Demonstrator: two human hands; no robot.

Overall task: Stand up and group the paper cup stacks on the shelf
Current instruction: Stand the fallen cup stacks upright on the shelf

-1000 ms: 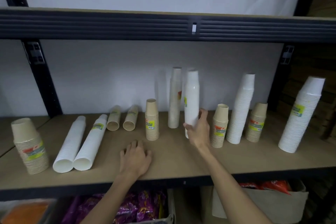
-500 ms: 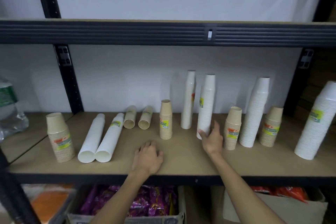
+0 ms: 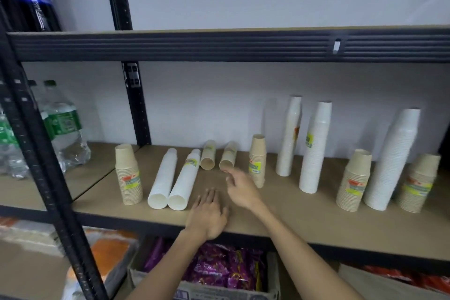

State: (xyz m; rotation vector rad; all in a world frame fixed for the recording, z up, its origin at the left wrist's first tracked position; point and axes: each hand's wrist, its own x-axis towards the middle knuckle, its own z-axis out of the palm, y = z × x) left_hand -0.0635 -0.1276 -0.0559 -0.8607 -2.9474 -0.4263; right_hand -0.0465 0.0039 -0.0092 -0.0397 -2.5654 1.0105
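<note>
On the wooden shelf (image 3: 304,217) two long white cup stacks (image 3: 170,179) lie on their sides, and behind them two short brown stacks (image 3: 219,159) also lie flat. Brown stacks stand upright at the left (image 3: 128,175), in the middle (image 3: 257,162) and at the right (image 3: 354,181). Three tall white stacks stand upright, two in the middle (image 3: 314,148) and one at the right (image 3: 392,158). My left hand (image 3: 209,214) rests flat on the shelf, fingers spread. My right hand (image 3: 239,185) hovers open just in front of the right lying brown stack, holding nothing.
A black steel upright (image 3: 41,153) crosses the left foreground. Shrink-wrapped water bottles (image 3: 60,129) stand on the neighbouring shelf at left. A box of purple snack packets (image 3: 219,270) sits below. The upper shelf beam (image 3: 219,44) runs overhead.
My right hand let go of the tall white stack, which stays upright, and moved left toward the lying brown stacks. The view swung left. My left hand stayed flat.
</note>
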